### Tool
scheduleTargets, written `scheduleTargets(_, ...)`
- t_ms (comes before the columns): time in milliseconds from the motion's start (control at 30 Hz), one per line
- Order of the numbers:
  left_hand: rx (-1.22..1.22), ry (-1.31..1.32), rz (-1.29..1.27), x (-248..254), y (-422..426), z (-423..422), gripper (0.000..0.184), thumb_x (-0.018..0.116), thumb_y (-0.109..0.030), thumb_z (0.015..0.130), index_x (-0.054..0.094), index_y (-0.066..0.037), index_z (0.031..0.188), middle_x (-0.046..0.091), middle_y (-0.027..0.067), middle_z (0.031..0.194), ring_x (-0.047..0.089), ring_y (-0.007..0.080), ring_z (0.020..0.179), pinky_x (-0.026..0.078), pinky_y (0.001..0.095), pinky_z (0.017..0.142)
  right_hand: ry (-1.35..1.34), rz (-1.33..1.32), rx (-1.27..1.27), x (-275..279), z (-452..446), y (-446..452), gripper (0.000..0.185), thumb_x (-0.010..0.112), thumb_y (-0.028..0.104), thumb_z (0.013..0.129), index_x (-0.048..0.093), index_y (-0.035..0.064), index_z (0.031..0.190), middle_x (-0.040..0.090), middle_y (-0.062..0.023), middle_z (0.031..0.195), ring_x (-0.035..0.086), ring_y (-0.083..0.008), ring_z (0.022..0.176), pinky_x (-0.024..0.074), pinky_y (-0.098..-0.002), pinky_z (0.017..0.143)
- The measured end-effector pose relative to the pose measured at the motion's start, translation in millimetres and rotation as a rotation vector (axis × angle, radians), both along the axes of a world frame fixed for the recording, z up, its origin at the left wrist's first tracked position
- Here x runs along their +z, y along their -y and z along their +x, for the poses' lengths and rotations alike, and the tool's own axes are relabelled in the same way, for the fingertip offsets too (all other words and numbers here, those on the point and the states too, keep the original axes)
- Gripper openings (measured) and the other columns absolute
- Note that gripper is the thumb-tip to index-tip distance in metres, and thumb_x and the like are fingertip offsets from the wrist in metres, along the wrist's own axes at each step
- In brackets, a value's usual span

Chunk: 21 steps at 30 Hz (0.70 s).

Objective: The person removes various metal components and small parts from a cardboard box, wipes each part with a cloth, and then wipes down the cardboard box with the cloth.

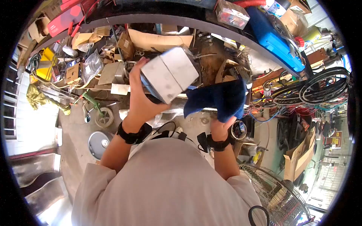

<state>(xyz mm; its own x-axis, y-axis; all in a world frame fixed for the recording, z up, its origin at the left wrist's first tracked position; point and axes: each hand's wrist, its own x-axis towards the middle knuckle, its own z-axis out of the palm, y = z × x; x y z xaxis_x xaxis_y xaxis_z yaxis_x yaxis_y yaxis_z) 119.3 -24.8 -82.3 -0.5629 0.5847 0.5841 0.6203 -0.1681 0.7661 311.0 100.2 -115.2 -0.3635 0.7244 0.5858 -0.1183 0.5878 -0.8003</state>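
Note:
My left hand (141,98) is wrapped round a white box (170,74), thumb and fingers along its near and left sides. The box is held up and tilted, with a dark seam across its pale, smudged top face and some blue along its left side. My right hand (221,127) grips a dark blue cloth (220,98) from below. The cloth hangs to the right of the box and covers most of my right fingers. A narrow gap lies between cloth and box.
Behind my hands a cluttered shelf holds cardboard (160,40), boxes and loose parts. A blue case (273,41) and a clear plastic box (232,14) sit on the upper ledge. Coiled black cables (324,86) hang at right. A wire fan (271,188) stands lower right, a round bin (99,144) at left.

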Motion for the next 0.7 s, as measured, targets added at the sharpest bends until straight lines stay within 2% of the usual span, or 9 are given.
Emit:
scheduleTargets(33, -0.059, 0.143, 0.047, -2, -1, 1, 0.096, 0.081, -0.013, 0.052, 0.029, -0.002, 0.132, 0.037, 0.0175, 0.130, 0.039, 0.0321, 0.122, 0.030, 0.0417, 0.104, -0.007, 0.031, 0.005, 2, 0, 4, 0.054, 0.048, 0.032, 0.091, 0.035, -0.0043, 0.129, 0.053, -0.0145, 0.118, 0.053, -0.0221, 0.106, 0.0402, -0.0349, 0.093)
scheduleTargets(100, -0.178, 0.425, 0.145, -5, -6, 0, 0.095, 0.080, -0.008, 0.054, 0.027, -0.003, 0.132, 0.037, 0.0142, 0.129, 0.043, 0.0262, 0.118, 0.036, 0.0372, 0.100, -0.112, 0.027, 0.079, 9, -9, 18, 0.043, 0.056, 0.019, 0.088, 0.043, 0.0007, 0.124, 0.058, -0.0095, 0.107, 0.055, -0.0202, 0.096, 0.0413, -0.0329, 0.089)
scheduleTargets(133, -0.209, 0.467, 0.161, -7, -7, -3, 0.094, 0.080, -0.005, 0.057, 0.025, -0.003, 0.134, 0.037, 0.0123, 0.128, 0.043, 0.0223, 0.117, 0.040, 0.0351, 0.096, -0.059, -0.021, 0.106, -2, -8, 17, 0.044, 0.058, 0.022, 0.086, 0.045, 0.0022, 0.122, 0.058, -0.0095, 0.105, 0.054, -0.0222, 0.096, 0.0408, -0.0346, 0.089)
scheduleTargets(233, -0.195, 0.707, 0.120, -9, -9, -7, 0.098, 0.080, -0.003, 0.059, 0.021, -0.004, 0.136, 0.036, 0.0123, 0.130, 0.044, 0.0227, 0.116, 0.040, 0.0361, 0.096, 0.173, -0.020, 0.226, -16, -8, 20, 0.043, 0.060, 0.023, 0.077, 0.053, 0.0054, 0.115, 0.057, -0.0127, 0.103, 0.052, -0.0319, 0.097, 0.0370, -0.0428, 0.093)
scheduleTargets(300, -0.177, 0.857, 0.194, -7, -14, -1, 0.097, 0.078, 0.000, 0.063, 0.018, -0.005, 0.139, 0.036, 0.0133, 0.131, 0.045, 0.0226, 0.116, 0.040, 0.0355, 0.096, 0.319, 0.192, 0.267, -10, -13, 24, 0.043, 0.060, 0.023, 0.072, 0.056, 0.0062, 0.112, 0.055, -0.0161, 0.107, 0.049, -0.0377, 0.102, 0.0329, -0.0481, 0.096)
scheduleTargets(367, -0.096, 0.947, 0.251, -5, -17, 11, 0.096, 0.077, 0.001, 0.064, 0.018, -0.004, 0.140, 0.037, 0.0138, 0.131, 0.045, 0.0227, 0.116, 0.040, 0.0350, 0.095, 0.434, 0.574, 0.249, 19, -35, 30, 0.046, 0.060, 0.022, 0.069, 0.057, 0.0061, 0.111, 0.051, -0.0196, 0.117, 0.044, -0.0416, 0.113, 0.0282, -0.0520, 0.101)
scheduleTargets(400, -0.088, 0.860, 0.187, -4, -16, 14, 0.094, 0.076, 0.000, 0.067, 0.016, -0.005, 0.141, 0.037, 0.0143, 0.131, 0.043, 0.0230, 0.117, 0.040, 0.0348, 0.096, 0.426, 0.546, 0.254, 19, -43, 32, 0.046, 0.060, 0.022, 0.069, 0.057, 0.0065, 0.112, 0.050, -0.0198, 0.119, 0.043, -0.0412, 0.115, 0.0276, -0.0526, 0.101)
scheduleTargets(533, -0.150, 0.860, 0.264, 0, -12, 10, 0.092, 0.076, -0.006, 0.069, 0.017, -0.006, 0.139, 0.039, 0.0140, 0.128, 0.042, 0.0233, 0.118, 0.040, 0.0346, 0.095, 0.477, 0.548, 0.240, 16, -56, 38, 0.048, 0.059, 0.021, 0.071, 0.056, 0.0077, 0.116, 0.047, -0.0204, 0.125, 0.040, -0.0398, 0.120, 0.0265, -0.0532, 0.103)
scheduleTargets(700, -0.140, 0.784, -0.045, 12, 2, -6, 0.080, 0.080, -0.014, 0.067, 0.029, -0.001, 0.128, 0.043, 0.0169, 0.124, 0.045, 0.0237, 0.115, 0.039, 0.0337, 0.095, 0.576, 0.701, 0.196, 15, -59, 28, 0.049, 0.060, 0.009, 0.068, 0.056, 0.0056, 0.117, 0.049, -0.0200, 0.123, 0.043, -0.0411, 0.117, 0.0298, -0.0519, 0.100)
